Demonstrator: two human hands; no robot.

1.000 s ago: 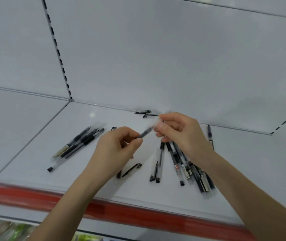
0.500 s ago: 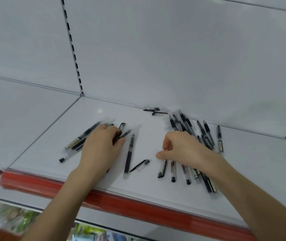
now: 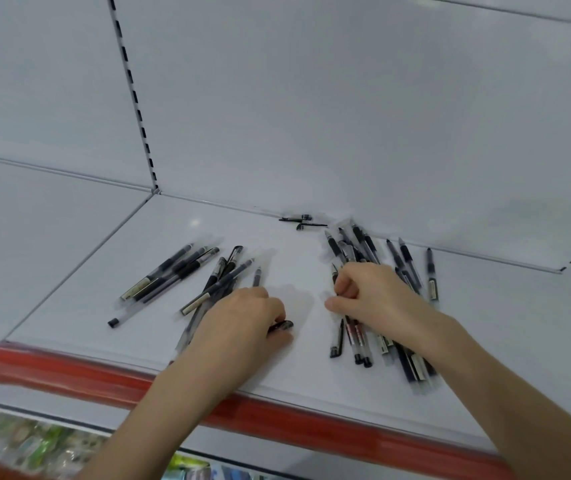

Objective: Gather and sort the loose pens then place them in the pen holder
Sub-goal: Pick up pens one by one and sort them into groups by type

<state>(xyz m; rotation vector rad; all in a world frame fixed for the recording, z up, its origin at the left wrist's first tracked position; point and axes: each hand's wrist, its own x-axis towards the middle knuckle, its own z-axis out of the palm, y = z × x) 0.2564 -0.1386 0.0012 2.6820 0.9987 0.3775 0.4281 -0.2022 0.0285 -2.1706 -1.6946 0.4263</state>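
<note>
Several black and clear pens lie on a white shelf (image 3: 69, 306). One group of pens (image 3: 164, 277) lies at the left. A second bunch of pens (image 3: 223, 275) fans out from under my left hand (image 3: 239, 330), whose fingertips pinch a small black pen cap (image 3: 283, 325) against the shelf. My right hand (image 3: 370, 294) rests on the right pile of pens (image 3: 358, 245), with its fingers curled around a pen there. More of that pile (image 3: 360, 341) sticks out below the hand. No pen holder is in view.
Two small black caps (image 3: 302, 221) lie at the back wall. A single pen (image 3: 430, 271) lies right of the pile. The shelf's front edge carries a red strip (image 3: 69, 372). Blurred goods (image 3: 17, 441) show on a lower shelf.
My left hand has moved right, off the left pens and onto the loose black cap. A single pen has joined the middle bunch. My right hand stays curled on the right pile.
</note>
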